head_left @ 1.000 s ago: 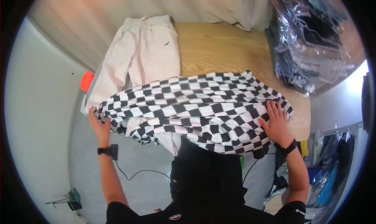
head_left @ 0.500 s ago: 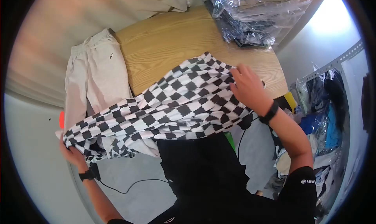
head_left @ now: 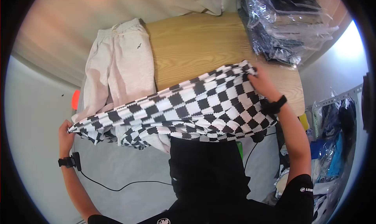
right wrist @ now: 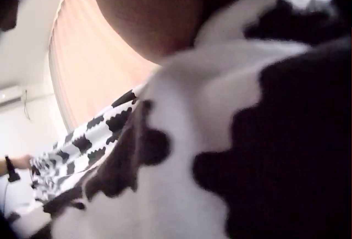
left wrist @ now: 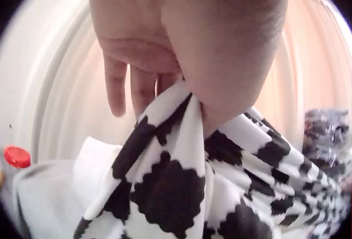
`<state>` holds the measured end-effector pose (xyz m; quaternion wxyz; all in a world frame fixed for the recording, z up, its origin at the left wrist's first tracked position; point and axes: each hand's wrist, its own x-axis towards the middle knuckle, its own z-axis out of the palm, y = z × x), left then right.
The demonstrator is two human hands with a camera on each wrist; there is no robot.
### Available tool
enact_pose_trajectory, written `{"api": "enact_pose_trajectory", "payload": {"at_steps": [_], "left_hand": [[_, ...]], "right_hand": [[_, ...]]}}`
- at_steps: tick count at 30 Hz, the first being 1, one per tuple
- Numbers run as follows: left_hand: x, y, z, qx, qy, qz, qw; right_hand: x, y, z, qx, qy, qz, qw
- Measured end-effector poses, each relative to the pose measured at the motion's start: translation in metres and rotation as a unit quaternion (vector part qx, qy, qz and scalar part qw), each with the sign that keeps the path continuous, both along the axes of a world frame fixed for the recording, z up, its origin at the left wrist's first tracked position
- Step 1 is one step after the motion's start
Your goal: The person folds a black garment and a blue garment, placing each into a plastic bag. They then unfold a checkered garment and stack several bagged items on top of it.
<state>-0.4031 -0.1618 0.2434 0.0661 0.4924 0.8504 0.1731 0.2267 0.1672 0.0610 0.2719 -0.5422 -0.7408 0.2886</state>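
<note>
A black-and-white checkered garment point(head_left: 219, 102) is stretched across the front of the table, its upper edge pulled into a slanting line. At its left end my left hand point(head_left: 66, 137) pinches the cloth; in the left wrist view the fabric gathers to a point under the thumb. My right hand point(head_left: 263, 83) grips the far right corner, and loose folds hang below it. Cream sweatpants point(head_left: 131, 69) with a drawstring and small dark logo lie flat on the left, their lower legs partly covered by the checkered cloth. Pale fabric point(head_left: 156, 141) shows beneath the checks at the front edge.
Clear plastic bags of folded clothes point(head_left: 280, 28) are stacked at the table's back right. Bare wood point(head_left: 192, 39) shows behind the garment. Bagged clothes point(head_left: 333, 145) fill a rack at right. A red-orange object point(head_left: 75, 99) sits beside the table's left edge. A cable point(head_left: 117, 190) trails from my left wrist.
My right hand went from lying flat on the cloth to gripping its far corner. My left hand moved outward, drawing the garment taut. The head view swung right, then partly back.
</note>
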Motion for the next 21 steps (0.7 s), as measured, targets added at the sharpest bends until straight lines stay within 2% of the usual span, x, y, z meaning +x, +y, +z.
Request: {"api": "enact_pose_trajectory", "payload": {"at_steps": [1,4,5,7,11,14,17,19,20,21], "left_hand": [[-0.003,-0.004,0.002,-0.022,0.051,0.011,0.998],[-0.004,0.001,0.007,0.021,0.166,0.001,0.986],[-0.006,0.006,0.006,0.064,0.152,-0.004,0.986],[-0.008,0.023,0.005,0.151,0.123,-0.018,0.981],[-0.015,0.073,0.009,0.147,0.220,-0.071,0.962],[-0.013,0.118,0.002,0.117,0.272,-0.080,0.952],[-0.023,0.149,-0.019,0.116,0.200,-0.153,0.961],[-0.026,0.164,-0.034,-0.054,0.119,-0.104,0.986],[-0.046,0.170,-0.047,-0.146,0.084,-0.090,0.982],[-0.060,0.172,-0.059,-0.237,0.051,-0.073,0.967]], "right_hand": [[0.007,0.002,0.003,0.004,0.011,-0.017,1.000],[0.042,0.008,0.017,0.044,0.023,-0.059,0.997],[0.056,0.007,0.021,0.080,0.014,-0.066,0.995],[0.087,0.003,0.026,0.060,0.050,-0.103,0.992],[0.122,-0.031,0.061,-0.049,0.081,-0.190,0.977],[0.150,-0.046,0.050,-0.010,0.113,-0.238,0.965],[0.173,-0.055,0.035,0.015,0.110,-0.273,0.956],[0.179,-0.057,0.021,0.021,0.102,-0.297,0.949],[0.180,-0.055,0.011,0.047,0.107,-0.287,0.951],[0.190,-0.051,-0.005,0.075,0.065,-0.268,0.958]]}}
